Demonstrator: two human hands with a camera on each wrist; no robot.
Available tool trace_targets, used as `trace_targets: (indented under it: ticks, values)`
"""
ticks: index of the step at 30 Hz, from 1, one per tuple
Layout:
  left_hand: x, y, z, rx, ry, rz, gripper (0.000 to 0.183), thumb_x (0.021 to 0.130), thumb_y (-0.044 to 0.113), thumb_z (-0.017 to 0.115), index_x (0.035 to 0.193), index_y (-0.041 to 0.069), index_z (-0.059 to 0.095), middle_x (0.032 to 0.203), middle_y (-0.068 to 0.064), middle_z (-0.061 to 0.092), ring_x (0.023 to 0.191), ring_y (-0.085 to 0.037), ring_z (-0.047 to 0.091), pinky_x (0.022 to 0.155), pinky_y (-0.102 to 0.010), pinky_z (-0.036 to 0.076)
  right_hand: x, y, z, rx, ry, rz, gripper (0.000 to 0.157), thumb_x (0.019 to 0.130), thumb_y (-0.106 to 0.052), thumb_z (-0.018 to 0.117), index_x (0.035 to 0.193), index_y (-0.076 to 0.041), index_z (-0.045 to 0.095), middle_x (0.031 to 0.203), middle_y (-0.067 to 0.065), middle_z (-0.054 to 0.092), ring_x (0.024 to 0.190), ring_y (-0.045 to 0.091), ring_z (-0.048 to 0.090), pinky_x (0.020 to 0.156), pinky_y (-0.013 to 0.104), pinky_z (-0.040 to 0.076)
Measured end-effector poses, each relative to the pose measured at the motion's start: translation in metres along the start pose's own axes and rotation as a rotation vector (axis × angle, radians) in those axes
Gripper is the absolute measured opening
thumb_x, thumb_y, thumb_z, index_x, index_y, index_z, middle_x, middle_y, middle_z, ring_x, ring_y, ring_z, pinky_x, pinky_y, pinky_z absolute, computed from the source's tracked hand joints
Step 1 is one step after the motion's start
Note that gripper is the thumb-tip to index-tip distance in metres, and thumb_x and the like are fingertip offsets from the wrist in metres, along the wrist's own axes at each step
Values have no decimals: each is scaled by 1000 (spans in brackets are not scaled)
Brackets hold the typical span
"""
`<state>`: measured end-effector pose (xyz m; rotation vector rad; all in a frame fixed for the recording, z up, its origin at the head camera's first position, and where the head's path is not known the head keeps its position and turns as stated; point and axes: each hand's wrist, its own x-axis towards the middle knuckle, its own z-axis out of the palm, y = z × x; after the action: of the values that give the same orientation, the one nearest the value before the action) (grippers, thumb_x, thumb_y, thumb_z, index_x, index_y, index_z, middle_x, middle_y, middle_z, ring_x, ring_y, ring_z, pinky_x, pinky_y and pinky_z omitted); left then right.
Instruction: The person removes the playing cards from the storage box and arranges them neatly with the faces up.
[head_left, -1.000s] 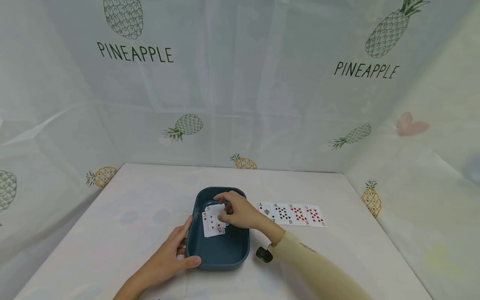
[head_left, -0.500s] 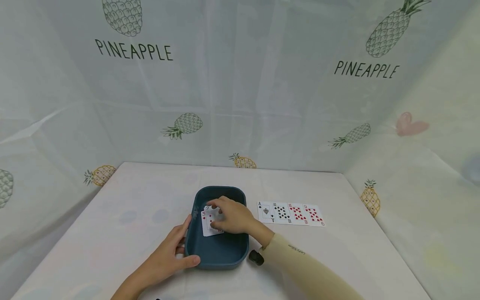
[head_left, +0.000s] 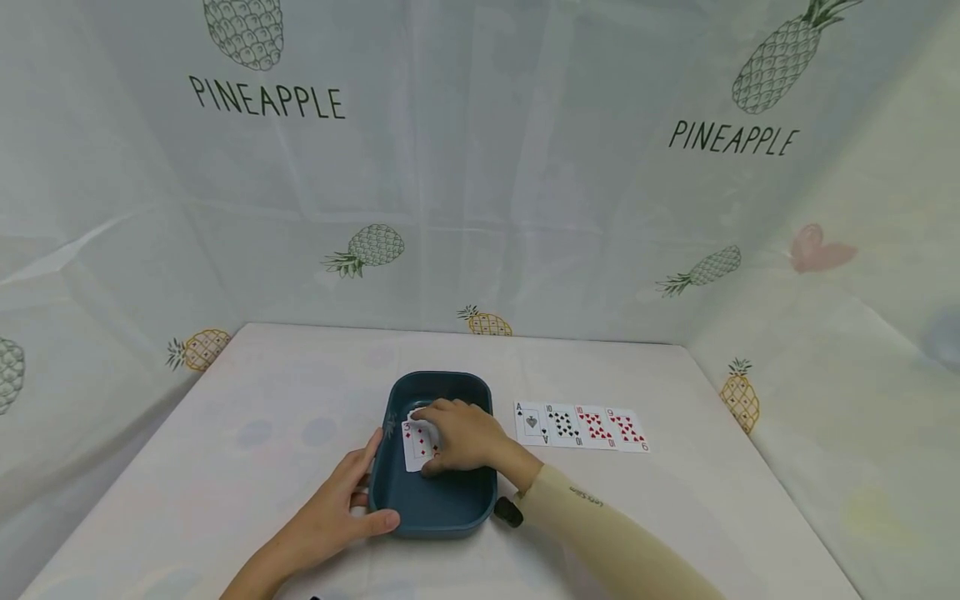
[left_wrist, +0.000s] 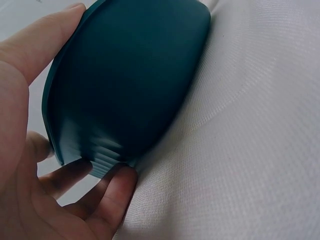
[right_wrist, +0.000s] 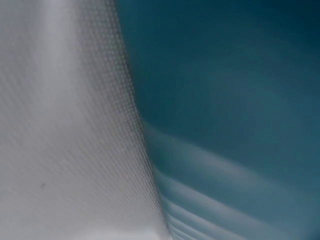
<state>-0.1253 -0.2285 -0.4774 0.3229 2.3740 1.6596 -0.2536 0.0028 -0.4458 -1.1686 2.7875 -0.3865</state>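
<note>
A dark teal tray [head_left: 442,504] stands on the white cloth. My left hand [head_left: 337,508] holds its left side, thumb at the near corner and fingers along the wall; the left wrist view shows fingertips [left_wrist: 120,187] against the outer wall. Inside the tray lies a small pile of playing cards [head_left: 415,450], the three of diamonds on top. My right hand [head_left: 465,437] reaches in over the right rim and pinches the top card between thumb and fingers; that card looks bent upward. The hand covers the pile's right part. Only tray wall [right_wrist: 230,100] and cloth appear in the right wrist view.
To the tray's right, several playing cards [head_left: 581,427] lie face up in an overlapping row, an ace of spades at its left end. The black wrist camera [head_left: 508,512] hangs below my right wrist. A pineapple-print sheet [head_left: 480,183] rises behind the table.
My right hand has come lower and slightly left onto the card pile, its finger and thumb closing on the top card. The left hand keeps its hold on the tray.
</note>
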Motion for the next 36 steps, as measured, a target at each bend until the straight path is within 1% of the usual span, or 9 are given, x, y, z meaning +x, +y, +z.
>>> trace_targets:
  ticks: [4,10,14,18,21,24,27,33,36]
  values:
    - [0,1,0,9,3,-6,105,98,24,80,172,33,7,160,-21,31,133,-31,56,91,-25,56,0,-1,1,-28,-9,17,76,84,-45,90,152,-26,61,153,-2,59,134,23,57,114,48,45]
    - [1,-1,0,40,19,-9,106,97,25,81,173,31,7,159,-21,32,131,-30,56,91,-24,56,0,-3,1,-48,3,27,76,83,-46,91,150,-25,63,151,-1,61,131,23,59,112,46,47]
    - [3,-3,1,41,30,-35,106,97,26,81,173,33,7,158,-19,33,130,-29,56,91,-23,55,-1,-2,1,-49,9,29,77,81,-46,92,149,-26,63,147,-1,62,127,22,60,110,44,49]
    - [3,-3,2,37,35,-44,107,96,26,82,172,34,7,158,-17,33,130,-28,57,91,-23,56,-1,-1,0,-53,10,27,81,79,-49,93,150,-25,63,140,-1,63,117,18,60,102,37,52]
    - [2,-3,2,26,25,-25,106,97,24,81,172,33,7,158,-19,32,130,-29,57,90,-24,57,-1,-1,0,-60,10,29,83,77,-51,94,150,-24,63,135,0,61,108,15,58,93,31,52]
    - [1,-1,2,13,16,-9,106,97,23,81,173,32,7,158,-21,32,131,-30,58,90,-25,57,-1,0,0,-67,10,32,82,76,-52,94,147,-24,65,133,0,60,104,14,56,88,28,52]
    - [1,1,1,18,19,-11,106,96,24,82,173,31,8,157,-21,33,130,-30,58,90,-24,57,-1,-1,0,-64,13,30,80,77,-52,94,146,-24,66,133,0,60,104,14,56,88,28,52]
    - [1,3,1,51,28,-29,107,96,27,83,173,32,8,157,-20,34,129,-28,58,89,-23,56,-2,0,0,-28,18,22,80,78,-50,92,149,-23,64,137,0,61,109,15,57,92,30,53]
    - [1,3,1,65,30,-32,107,96,28,82,173,31,8,158,-20,33,129,-28,57,89,-23,56,-3,0,-1,-6,19,16,81,79,-49,93,150,-24,63,135,-1,61,107,14,58,90,29,53]
